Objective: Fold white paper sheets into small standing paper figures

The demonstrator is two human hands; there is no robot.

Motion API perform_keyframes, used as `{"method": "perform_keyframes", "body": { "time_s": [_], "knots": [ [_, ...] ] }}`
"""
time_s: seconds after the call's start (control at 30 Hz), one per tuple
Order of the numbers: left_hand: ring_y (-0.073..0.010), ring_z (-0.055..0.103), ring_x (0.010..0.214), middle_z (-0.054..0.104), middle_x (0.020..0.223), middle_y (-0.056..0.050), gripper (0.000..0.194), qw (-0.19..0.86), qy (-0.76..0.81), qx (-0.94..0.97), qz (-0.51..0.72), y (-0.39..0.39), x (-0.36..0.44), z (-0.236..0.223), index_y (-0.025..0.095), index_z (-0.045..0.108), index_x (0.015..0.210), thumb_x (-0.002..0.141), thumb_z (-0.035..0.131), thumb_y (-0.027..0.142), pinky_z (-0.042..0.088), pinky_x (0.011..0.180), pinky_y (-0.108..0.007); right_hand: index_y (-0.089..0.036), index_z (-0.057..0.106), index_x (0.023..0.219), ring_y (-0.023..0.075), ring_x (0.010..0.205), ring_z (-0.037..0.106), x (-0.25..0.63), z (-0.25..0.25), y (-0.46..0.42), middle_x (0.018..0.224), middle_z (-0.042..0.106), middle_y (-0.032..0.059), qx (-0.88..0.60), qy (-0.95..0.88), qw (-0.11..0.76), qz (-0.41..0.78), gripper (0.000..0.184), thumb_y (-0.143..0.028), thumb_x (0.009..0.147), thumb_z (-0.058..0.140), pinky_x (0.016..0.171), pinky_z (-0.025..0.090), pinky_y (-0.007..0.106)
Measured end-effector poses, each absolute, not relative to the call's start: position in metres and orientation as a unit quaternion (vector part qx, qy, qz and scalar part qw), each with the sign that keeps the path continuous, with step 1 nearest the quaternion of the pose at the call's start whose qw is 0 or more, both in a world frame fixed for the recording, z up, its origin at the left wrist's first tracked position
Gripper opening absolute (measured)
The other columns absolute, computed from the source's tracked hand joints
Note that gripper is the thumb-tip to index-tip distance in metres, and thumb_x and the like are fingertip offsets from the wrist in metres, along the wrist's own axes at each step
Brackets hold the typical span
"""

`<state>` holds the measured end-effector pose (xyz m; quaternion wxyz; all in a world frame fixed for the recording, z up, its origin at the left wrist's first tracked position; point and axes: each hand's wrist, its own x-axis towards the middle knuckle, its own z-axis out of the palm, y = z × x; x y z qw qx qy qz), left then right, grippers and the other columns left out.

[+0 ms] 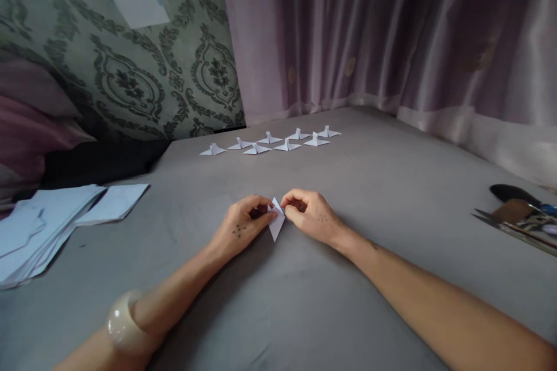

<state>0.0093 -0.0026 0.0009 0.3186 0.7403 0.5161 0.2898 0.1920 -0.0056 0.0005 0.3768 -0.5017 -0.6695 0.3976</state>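
A small folded piece of white paper (275, 229), pointed at top and bottom, is held between my two hands just above the grey surface. My left hand (244, 221) pinches its left side between thumb and fingers. On the other side, my right hand (314, 215) has thumb and index finger closed at the paper's right edge. The fingertips cover part of the folds. Farther back, several finished-looking white origami figures (256, 149) with flat pointed ends and a raised middle stand in two rows.
A stack of white paper sheets (52, 226) lies at the left, with a smaller stack (114, 204) beside it. Scissors (496, 221) and other tools lie at the right edge. Purple curtains (369, 29) and a patterned wall (130, 81) bound the grey surface (348, 301) behind.
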Motion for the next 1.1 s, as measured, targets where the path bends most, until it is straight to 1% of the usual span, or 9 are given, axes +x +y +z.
{"method": "perform_keyframes", "body": {
  "time_s": [0.13,0.2,0.33,0.53,0.63,0.73,0.83,0.97,1.1],
  "knots": [
    [-0.0123,0.056,0.067,0.064,0.075,0.000,0.019,0.317,0.514,0.739,0.299,-0.002,0.010,-0.001,0.019,0.066,0.085,0.081,0.057,0.036,0.041,0.062,-0.023,-0.018,0.063,0.077,0.0102,0.063,0.053,0.189,-0.001,-0.006,0.071,0.063,-0.0011,-0.493,-0.690,0.379,0.370,0.016,-0.017,0.073,0.048,0.061,0.041,0.022],
    [-0.0124,0.056,0.067,0.064,0.074,0.000,0.019,0.311,0.511,0.745,0.295,-0.002,0.011,-0.002,0.019,0.067,0.084,0.082,0.056,0.034,0.041,0.061,-0.022,-0.018,0.063,0.077,0.0105,0.063,0.054,0.188,-0.002,-0.005,0.072,0.063,-0.0008,-0.495,-0.694,0.374,0.364,0.016,-0.017,0.073,0.048,0.061,0.041,0.022],
    [-0.0123,0.054,0.065,0.063,0.070,0.001,0.019,0.301,0.501,0.756,0.295,-0.001,0.012,-0.002,0.018,0.067,0.082,0.082,0.054,0.032,0.040,0.059,-0.022,-0.018,0.064,0.079,0.0108,0.060,0.053,0.189,-0.004,-0.004,0.067,0.062,-0.0010,-0.508,-0.696,0.359,0.358,0.016,-0.017,0.074,0.049,0.059,0.041,0.022],
    [-0.0109,0.050,0.060,0.058,0.063,0.003,0.017,0.304,0.505,0.753,0.294,-0.001,0.012,0.001,0.018,0.067,0.079,0.081,0.054,0.030,0.035,0.056,-0.021,-0.017,0.063,0.080,0.0114,0.057,0.053,0.188,-0.002,-0.005,0.063,0.059,-0.0011,-0.525,-0.690,0.344,0.360,0.015,-0.018,0.075,0.049,0.057,0.041,0.023],
    [-0.0104,0.048,0.059,0.056,0.062,0.003,0.017,0.299,0.503,0.754,0.297,-0.002,0.012,0.003,0.018,0.066,0.076,0.081,0.054,0.029,0.034,0.056,-0.020,-0.016,0.064,0.079,0.0109,0.059,0.053,0.187,-0.001,-0.006,0.070,0.061,0.0004,-0.519,-0.703,0.350,0.336,0.015,-0.017,0.074,0.050,0.058,0.041,0.022],
    [-0.0105,0.049,0.060,0.058,0.063,0.003,0.017,0.292,0.489,0.766,0.298,-0.001,0.012,0.002,0.018,0.066,0.077,0.082,0.054,0.027,0.035,0.057,-0.021,-0.016,0.065,0.078,0.0112,0.062,0.054,0.185,0.002,-0.006,0.076,0.063,0.0020,-0.515,-0.710,0.357,0.322,0.015,-0.018,0.074,0.050,0.059,0.042,0.022],
    [-0.0117,0.053,0.063,0.061,0.068,0.001,0.016,0.268,0.473,0.784,0.300,0.001,0.011,-0.002,0.018,0.067,0.078,0.083,0.054,0.025,0.036,0.058,-0.021,-0.016,0.064,0.075,0.0130,0.065,0.056,0.181,0.006,-0.007,0.072,0.063,0.0022,-0.520,-0.701,0.354,0.337,0.015,-0.025,0.078,0.052,0.061,0.042,0.023],
    [-0.0127,0.054,0.063,0.060,0.066,-0.001,0.020,0.219,0.456,0.810,0.298,0.003,0.011,-0.007,0.016,0.065,0.072,0.085,0.052,0.023,0.037,0.059,-0.022,-0.016,0.064,0.071,0.0137,0.062,0.054,0.174,0.009,-0.007,0.063,0.061,0.0015,-0.546,-0.679,0.347,0.347,0.026,-0.038,0.080,0.054,0.059,0.041,0.024],
    [-0.0141,0.058,0.068,0.064,0.071,-0.003,0.019,0.223,0.446,0.810,0.309,0.004,0.011,-0.009,0.017,0.066,0.075,0.086,0.052,0.022,0.040,0.062,-0.023,-0.016,0.065,0.067,0.0144,0.061,0.055,0.172,0.011,-0.005,0.062,0.062,0.0021,-0.568,-0.666,0.339,0.345,0.027,-0.039,0.078,0.056,0.058,0.041,0.024]
  ]
}}
